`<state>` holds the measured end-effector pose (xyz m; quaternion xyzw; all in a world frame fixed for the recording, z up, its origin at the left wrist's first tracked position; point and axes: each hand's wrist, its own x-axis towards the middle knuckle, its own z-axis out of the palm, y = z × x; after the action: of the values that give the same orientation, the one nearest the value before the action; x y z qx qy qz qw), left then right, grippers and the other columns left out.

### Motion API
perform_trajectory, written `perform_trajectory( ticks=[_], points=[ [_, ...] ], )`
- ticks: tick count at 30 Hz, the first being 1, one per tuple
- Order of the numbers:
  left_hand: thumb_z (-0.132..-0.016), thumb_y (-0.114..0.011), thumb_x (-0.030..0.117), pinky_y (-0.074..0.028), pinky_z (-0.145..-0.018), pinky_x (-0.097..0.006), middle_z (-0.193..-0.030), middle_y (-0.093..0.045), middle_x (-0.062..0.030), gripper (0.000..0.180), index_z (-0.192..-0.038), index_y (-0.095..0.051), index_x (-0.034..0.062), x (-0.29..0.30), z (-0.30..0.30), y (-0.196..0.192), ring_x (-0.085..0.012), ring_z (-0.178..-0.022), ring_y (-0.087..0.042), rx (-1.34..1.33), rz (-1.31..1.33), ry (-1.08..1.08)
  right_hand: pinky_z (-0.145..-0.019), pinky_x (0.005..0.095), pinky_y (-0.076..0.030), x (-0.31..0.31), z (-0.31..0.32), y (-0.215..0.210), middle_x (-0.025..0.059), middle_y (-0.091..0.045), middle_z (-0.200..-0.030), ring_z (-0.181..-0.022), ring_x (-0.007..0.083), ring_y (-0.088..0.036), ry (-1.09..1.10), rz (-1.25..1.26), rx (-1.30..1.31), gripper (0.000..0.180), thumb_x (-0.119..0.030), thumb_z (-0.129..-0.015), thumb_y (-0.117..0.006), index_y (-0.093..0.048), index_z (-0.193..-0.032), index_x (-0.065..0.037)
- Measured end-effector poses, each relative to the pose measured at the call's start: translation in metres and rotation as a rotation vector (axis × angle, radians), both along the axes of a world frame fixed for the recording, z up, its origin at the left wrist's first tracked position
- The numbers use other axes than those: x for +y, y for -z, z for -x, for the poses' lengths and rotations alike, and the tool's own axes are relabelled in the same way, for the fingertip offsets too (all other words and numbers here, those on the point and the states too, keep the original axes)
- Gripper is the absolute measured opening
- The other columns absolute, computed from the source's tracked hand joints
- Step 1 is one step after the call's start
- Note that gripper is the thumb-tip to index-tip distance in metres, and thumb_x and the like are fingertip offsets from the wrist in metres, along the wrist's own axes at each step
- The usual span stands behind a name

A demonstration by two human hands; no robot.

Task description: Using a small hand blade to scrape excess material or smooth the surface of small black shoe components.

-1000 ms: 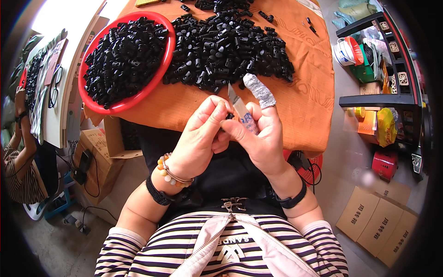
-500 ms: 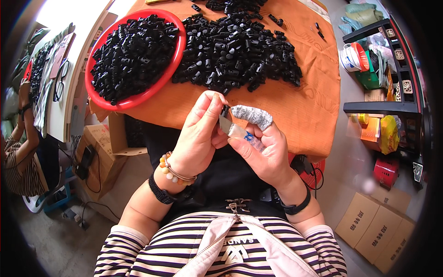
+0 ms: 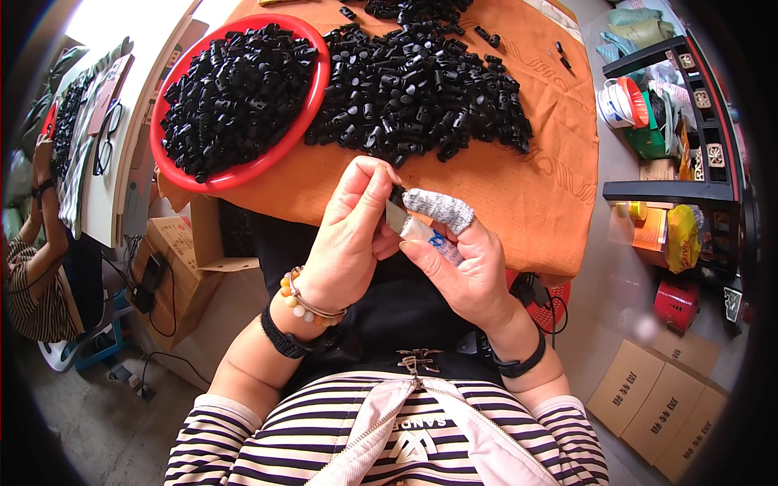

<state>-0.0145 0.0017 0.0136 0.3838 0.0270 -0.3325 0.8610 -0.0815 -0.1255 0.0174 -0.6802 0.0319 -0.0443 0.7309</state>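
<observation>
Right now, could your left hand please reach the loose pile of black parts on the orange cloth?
Probably yes: the left hand is just below the pile with bare orange cloth between them, but its fingers already pinch a small black part.

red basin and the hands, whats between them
In the head view, only bare orange cloth lies between the red basin and the left hand; the loose pile of black parts sits further right.
</observation>
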Motion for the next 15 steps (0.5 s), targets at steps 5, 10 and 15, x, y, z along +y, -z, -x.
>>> perform_trajectory(
  ticks=[5, 10, 15],
  points=[
    [-0.096, -0.042, 0.024, -0.021, -0.043, -0.016, -0.062, -0.038, 0.0076, 0.011, -0.093, -0.046, 0.0148, 0.0016, -0.0009, -0.0017, 0.0004, -0.05, -0.028, -0.008, -0.002, 0.006, -0.063, 0.0216, -0.046, -0.0022, -0.0011, 0.0007, 0.0038, -0.061, -0.081, -0.07, 0.0065, -0.054, -0.022, 0.135, -0.06, 0.033, -0.009, -0.085, -0.062, -0.052, -0.114, 0.002],
    [-0.096, -0.043, 0.024, -0.021, -0.043, -0.016, -0.061, -0.037, 0.0078, 0.011, -0.092, -0.047, 0.0149, 0.0023, -0.0006, -0.0004, 0.0005, -0.05, -0.028, -0.023, 0.007, 0.012, -0.064, 0.0219, -0.046, -0.0043, -0.0002, -0.0009, 0.0061, -0.062, -0.082, -0.072, 0.0072, -0.057, -0.047, 0.157, -0.034, 0.033, -0.01, -0.086, -0.06, -0.052, -0.115, 0.002],
    [-0.096, -0.043, 0.024, -0.021, -0.044, -0.016, -0.062, -0.037, 0.0075, 0.011, -0.092, -0.047, 0.0151, 0.0024, 0.0002, -0.0013, 0.0003, -0.05, -0.028, 0.011, -0.006, 0.009, -0.066, 0.0221, -0.047, -0.005, -0.0002, -0.0025, 0.0077, -0.064, -0.086, -0.075, 0.0079, -0.058, -0.06, 0.155, -0.016, 0.032, -0.01, -0.087, -0.058, -0.051, -0.116, 0.002]
  ],
)
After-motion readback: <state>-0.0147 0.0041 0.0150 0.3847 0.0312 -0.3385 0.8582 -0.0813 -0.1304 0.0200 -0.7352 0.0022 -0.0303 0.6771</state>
